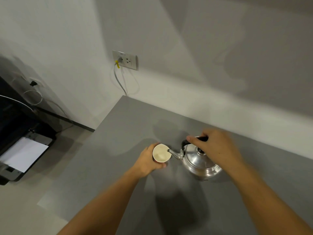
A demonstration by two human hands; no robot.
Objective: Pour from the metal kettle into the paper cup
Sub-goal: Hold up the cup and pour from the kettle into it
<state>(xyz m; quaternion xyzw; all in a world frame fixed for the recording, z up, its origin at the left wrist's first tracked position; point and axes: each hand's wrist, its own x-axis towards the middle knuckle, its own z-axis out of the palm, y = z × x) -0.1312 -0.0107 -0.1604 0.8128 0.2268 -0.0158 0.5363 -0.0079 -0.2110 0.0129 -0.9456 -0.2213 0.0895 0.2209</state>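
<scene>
1. Looking from the left side first: there's a black printer with a white sheet of paper in its tray [25, 153] down on the floor side, nothing to do with the job. Further along, a grey wall socket with a plugged-in cable and a yellow tag [125, 59] sits on the wall above the corner of the plain grey countertop [118, 167].

2. Next is the left hand [147, 162], curled around the side of the small white-lined paper cup with a reddish outside [161, 153]. Fingers are closed round the cup wall, thumb on the near side, steadying it. Can't tell whether the cup stands on the counter or is lifted a bit.

3. Cup looks pale and empty-ish inside; I can't make out a stream or a liquid level.

4. Right of that, the shiny round metal kettle with a black handle and small knobbed lid [201, 163] has its thin spout tip right at the cup's rim, just over the opening.

5. The right hand [215, 146] is wrapped shut around the black handle from above.

6. My read: this is the pour itself, just starting or about to. Next move wants a slow tip of the kettle toward the cup, keeping the spout over the opening, cup held firm.
</scene>
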